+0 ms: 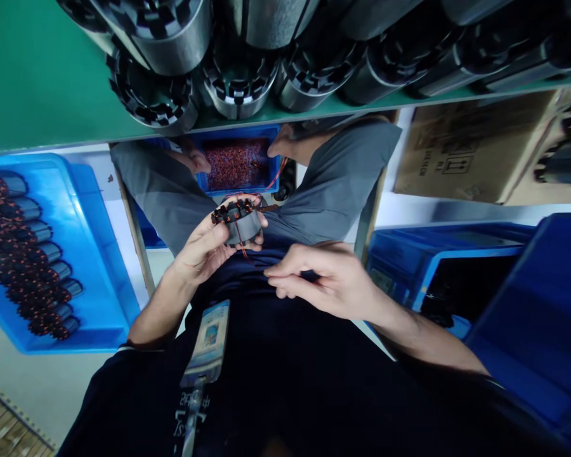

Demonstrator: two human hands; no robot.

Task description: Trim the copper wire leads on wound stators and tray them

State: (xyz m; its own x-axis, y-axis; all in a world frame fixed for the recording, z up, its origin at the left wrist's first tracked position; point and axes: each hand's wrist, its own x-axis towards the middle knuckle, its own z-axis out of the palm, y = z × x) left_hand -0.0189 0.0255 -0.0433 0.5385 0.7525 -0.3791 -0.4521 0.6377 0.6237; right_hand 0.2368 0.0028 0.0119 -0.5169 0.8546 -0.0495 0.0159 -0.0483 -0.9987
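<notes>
My left hand (204,249) is wrapped round a metal stator ring (243,227) with a black slotted top and orange-red windings. Thin red wires (244,251) hang from the ring's near side, towards my right hand. Just right of the ring, my right hand (314,273) is pinched, thumb against forefinger; what lies between the fingertips is too small to make out. More red and dark wire (266,207) sticks out behind the ring on its right.
Metal cylinders (240,95) line the green bench (38,76) ahead. A blue tray (99,254) of wound stators stands left. Beyond my lap sits a blue bin (238,131) of red bits. Right are a cardboard box (457,152) and blue crates (400,244).
</notes>
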